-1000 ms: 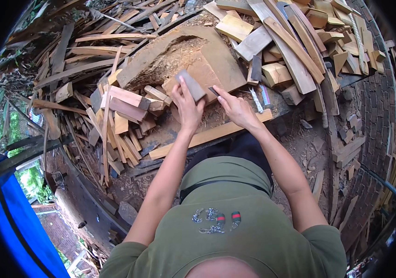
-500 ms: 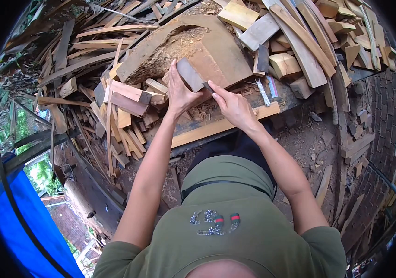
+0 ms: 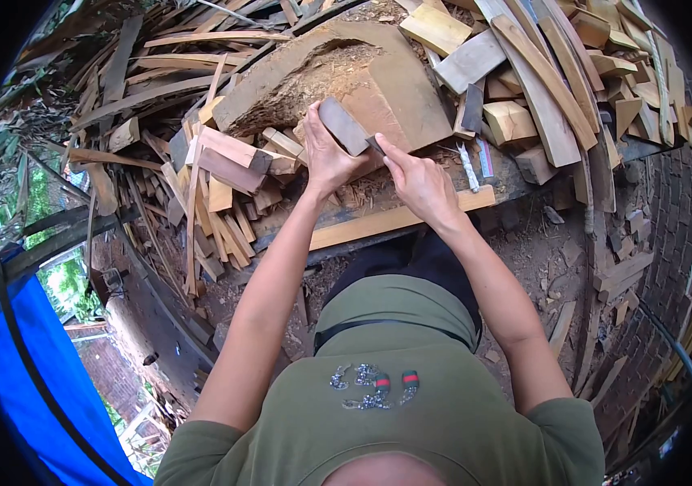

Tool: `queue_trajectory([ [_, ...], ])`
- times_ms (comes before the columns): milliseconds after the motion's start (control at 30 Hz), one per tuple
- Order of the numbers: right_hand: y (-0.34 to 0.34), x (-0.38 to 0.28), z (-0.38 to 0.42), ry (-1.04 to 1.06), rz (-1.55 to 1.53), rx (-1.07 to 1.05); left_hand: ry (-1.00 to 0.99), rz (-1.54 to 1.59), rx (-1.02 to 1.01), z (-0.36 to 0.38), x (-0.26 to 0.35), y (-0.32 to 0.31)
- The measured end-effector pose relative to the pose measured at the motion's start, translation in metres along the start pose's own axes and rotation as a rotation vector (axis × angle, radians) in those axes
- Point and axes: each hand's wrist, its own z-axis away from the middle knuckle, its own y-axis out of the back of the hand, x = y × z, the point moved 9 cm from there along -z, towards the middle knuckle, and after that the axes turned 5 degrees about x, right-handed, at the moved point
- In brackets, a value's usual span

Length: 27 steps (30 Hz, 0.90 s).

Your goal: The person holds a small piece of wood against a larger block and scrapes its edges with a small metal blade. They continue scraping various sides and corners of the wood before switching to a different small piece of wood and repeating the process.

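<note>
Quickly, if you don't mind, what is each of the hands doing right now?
Left hand: closed around a grey flat block.
Right hand: closed on a small dark tool touching that block.

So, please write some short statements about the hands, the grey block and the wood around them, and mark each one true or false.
1. The left hand holds the flat grey block. True.
2. The right hand rests empty on the person's lap. False: it holds a small dark blade against the block's lower end.
3. The big hollowed wood slab lies behind the hands. True.
4. The blue tarp covers the offcuts. False: it is at the lower left, apart from the wood offcuts.
</note>
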Motion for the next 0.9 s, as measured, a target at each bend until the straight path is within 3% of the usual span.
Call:
queue_trajectory([
  [367, -0.012, -0.025, -0.021, 0.100, 0.131, 0.118, -0.025, 0.003, 0.083, 0.002, -0.003, -0.001],
  [433, -0.003, -0.022, -0.003, 0.084, 0.252, -0.001, -0.015, 0.002, 0.070, 0.002, 0.000, 0.002],
  [567, -0.013, -0.006, -0.003, 0.069, 0.242, -0.005, 0.033, 0.047, 0.035, 0.000, 0.002, 0.000],
  [633, -0.011, -0.017, -0.022, 0.159, 0.134, 0.167, 0.069, 0.035, 0.024, 0.002, -0.002, -0.001],
  [767, -0.004, -0.022, -0.001, 0.113, 0.258, 0.015, 0.023, 0.015, 0.056, 0.002, -0.008, -0.004],
  [900, -0.005, -0.022, -0.019, 0.099, 0.248, 0.052, 0.042, 0.005, 0.032, 0.005, -0.005, -0.003],
])
